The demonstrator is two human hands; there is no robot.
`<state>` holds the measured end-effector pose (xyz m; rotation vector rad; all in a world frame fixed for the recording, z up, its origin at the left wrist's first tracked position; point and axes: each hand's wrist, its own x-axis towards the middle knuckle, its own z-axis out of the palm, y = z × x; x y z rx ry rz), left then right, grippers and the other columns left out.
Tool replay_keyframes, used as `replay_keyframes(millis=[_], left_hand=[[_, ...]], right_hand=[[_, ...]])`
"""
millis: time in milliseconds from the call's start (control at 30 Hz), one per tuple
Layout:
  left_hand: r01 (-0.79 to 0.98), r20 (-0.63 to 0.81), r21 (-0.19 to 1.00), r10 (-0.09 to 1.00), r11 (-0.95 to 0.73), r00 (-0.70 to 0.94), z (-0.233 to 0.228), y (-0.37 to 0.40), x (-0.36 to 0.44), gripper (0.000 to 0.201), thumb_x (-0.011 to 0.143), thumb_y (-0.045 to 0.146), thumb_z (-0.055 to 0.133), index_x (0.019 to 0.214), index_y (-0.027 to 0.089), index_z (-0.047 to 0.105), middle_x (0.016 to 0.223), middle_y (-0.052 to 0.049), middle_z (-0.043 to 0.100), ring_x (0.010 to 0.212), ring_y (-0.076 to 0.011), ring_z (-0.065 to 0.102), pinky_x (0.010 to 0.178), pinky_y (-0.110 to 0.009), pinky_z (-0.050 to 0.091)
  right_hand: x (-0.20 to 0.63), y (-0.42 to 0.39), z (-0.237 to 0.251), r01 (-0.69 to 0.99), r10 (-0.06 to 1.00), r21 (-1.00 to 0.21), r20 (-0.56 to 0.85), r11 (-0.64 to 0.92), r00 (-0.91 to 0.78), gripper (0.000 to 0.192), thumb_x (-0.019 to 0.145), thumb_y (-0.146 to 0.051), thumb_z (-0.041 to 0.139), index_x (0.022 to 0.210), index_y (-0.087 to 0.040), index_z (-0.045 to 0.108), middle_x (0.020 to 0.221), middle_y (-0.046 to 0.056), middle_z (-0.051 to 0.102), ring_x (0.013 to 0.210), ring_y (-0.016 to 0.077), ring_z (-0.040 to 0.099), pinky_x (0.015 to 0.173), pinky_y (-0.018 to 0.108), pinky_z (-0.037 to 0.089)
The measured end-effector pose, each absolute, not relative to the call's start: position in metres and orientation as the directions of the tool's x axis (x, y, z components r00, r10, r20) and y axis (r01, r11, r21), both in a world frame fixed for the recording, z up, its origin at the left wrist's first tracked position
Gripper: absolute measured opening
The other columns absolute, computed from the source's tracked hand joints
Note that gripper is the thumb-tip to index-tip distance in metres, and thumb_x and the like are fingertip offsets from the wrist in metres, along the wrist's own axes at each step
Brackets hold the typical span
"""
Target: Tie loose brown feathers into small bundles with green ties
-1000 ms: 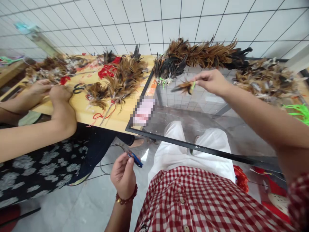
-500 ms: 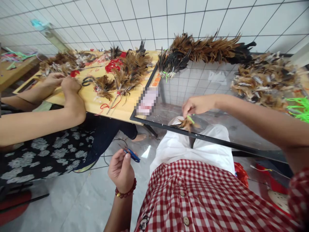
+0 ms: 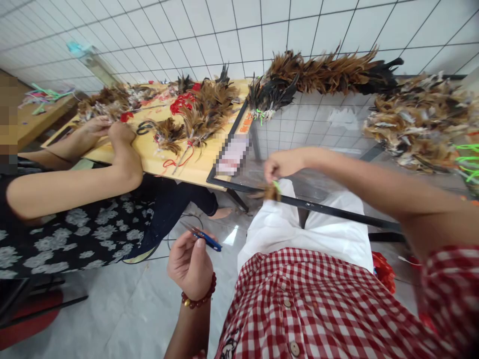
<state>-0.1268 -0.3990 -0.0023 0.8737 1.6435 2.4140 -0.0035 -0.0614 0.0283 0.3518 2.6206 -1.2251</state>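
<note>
1. Pinching a small tuft of brown feathers (image 3: 268, 192) with a green tie, the right hand (image 3: 281, 163) is hanging over the near black edge of the glass desk (image 3: 337, 212), above the white-trousered lap; its grip is pressed together on the top of the tuft.
2. Low beside the checked shirt, the left hand (image 3: 190, 267), wearing a red bead bracelet, is curling its grip around blue-handled snips (image 3: 205, 239), thumb lying along the handle, over the tiled floor.
3. Largest on the glass desk, a long string of brown and black feathers (image 3: 325, 72) is lying along the far edge, with a paler feather heap (image 3: 415, 122) to its right.
4. On the adjoining wooden desk (image 3: 157, 162), a co-worker's hands (image 3: 107, 132) are resting among more feather bundles (image 3: 204, 112), red cord and black scissors (image 3: 143, 129).
5. Smallest, bright green ties (image 3: 467, 162) are lying at the right edge.
</note>
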Motion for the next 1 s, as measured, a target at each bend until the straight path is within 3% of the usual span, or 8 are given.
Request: replay_keyframes(millis=[133,333,433,567,700,800,867,1000], left_hand=[[0.167,0.347,0.886,0.382,-0.432,-0.856,-0.007,-0.387,-0.137,0.023,0.076,0.026,0.090,0.097,0.024,0.082,0.082,0.001,0.079,0.064,-0.0127,0.073,0.058,-0.024,0.062],[0.173,0.358,0.879,0.376,-0.444,-0.854,0.011,-0.366,-0.142,0.026,0.072,0.029,0.092,0.093,0.021,0.080,0.081,0.001,0.079,0.060,-0.0119,0.071,0.054,-0.024,0.060],[0.222,0.425,0.853,0.383,-0.472,-0.820,0.017,-0.366,-0.140,0.022,0.074,0.024,0.089,0.095,0.023,0.082,0.083,0.002,0.080,0.059,-0.0119,0.071,0.052,-0.024,0.060],[0.238,0.472,0.823,0.387,-0.516,-0.793,0.014,-0.363,-0.145,0.023,0.073,0.018,0.087,0.096,0.023,0.083,0.087,0.001,0.082,0.058,-0.0126,0.072,0.050,-0.025,0.060],[0.212,0.436,0.823,0.346,-0.527,-0.831,0.011,-0.343,-0.156,0.023,0.067,0.017,0.088,0.089,0.020,0.083,0.082,0.001,0.081,0.056,-0.0126,0.071,0.048,-0.025,0.060],[0.164,0.385,0.843,0.362,-0.512,-0.849,0.017,-0.322,-0.161,0.025,0.063,0.017,0.087,0.086,0.020,0.080,0.079,0.002,0.080,0.055,-0.0113,0.069,0.047,-0.024,0.059],[0.185,0.417,0.828,0.360,-0.530,-0.835,0.025,-0.310,-0.161,0.025,0.061,0.018,0.084,0.085,0.020,0.079,0.078,0.003,0.078,0.051,-0.0105,0.065,0.043,-0.025,0.056],[0.291,0.545,0.760,0.326,-0.581,-0.772,0.044,-0.304,-0.146,0.024,0.059,0.023,0.076,0.082,0.030,0.082,0.078,0.004,0.075,0.047,-0.0094,0.057,0.037,-0.026,0.047]], right_hand=[[0.068,-0.030,0.087,0.536,0.157,-0.612,-0.562,0.582,-0.812,0.016,0.072,-0.002,0.080,0.080,-0.016,0.083,0.078,-0.001,0.081,0.067,0.0105,0.070,0.074,0.026,0.052],[-0.008,-0.061,0.077,0.048,0.182,-0.778,0.086,0.626,-0.980,0.022,0.090,-0.008,0.066,0.102,-0.012,0.083,0.103,0.005,0.082,0.093,0.0124,0.071,0.089,0.025,0.052],[-0.055,-0.087,0.046,0.055,0.162,-0.673,0.097,0.738,-0.982,0.033,0.089,0.003,0.057,0.108,-0.009,0.082,0.109,0.006,0.082,0.097,0.0113,0.069,0.092,0.023,0.049],[-0.002,-0.084,0.049,0.188,0.050,-0.478,-0.286,0.858,-0.957,0.039,0.077,0.012,0.060,0.097,-0.011,0.084,0.097,0.003,0.083,0.084,0.0109,0.064,0.081,0.024,0.046],[0.107,-0.066,0.106,0.614,0.404,0.070,-0.809,0.787,-0.426,0.029,0.074,0.012,0.066,0.074,-0.012,0.081,0.056,-0.005,0.068,0.049,0.0073,0.050,0.057,0.026,0.035],[0.118,-0.062,0.130,0.642,0.412,-0.205,-0.616,0.739,-0.671,0.029,0.087,0.004,0.068,0.093,-0.019,0.085,0.078,-0.004,0.080,0.065,0.0075,0.067,0.067,0.023,0.045],[0.086,-0.067,0.118,0.329,0.261,-0.494,-0.203,0.805,-0.944,0.026,0.092,-0.001,0.065,0.101,-0.016,0.085,0.095,0.000,0.082,0.081,0.0101,0.071,0.077,0.023,0.049],[0.023,-0.080,0.060,0.065,0.171,-0.521,0.158,0.851,-0.972,0.035,0.091,0.002,0.056,0.115,-0.009,0.079,0.115,0.007,0.080,0.100,0.0126,0.068,0.091,0.025,0.048]])
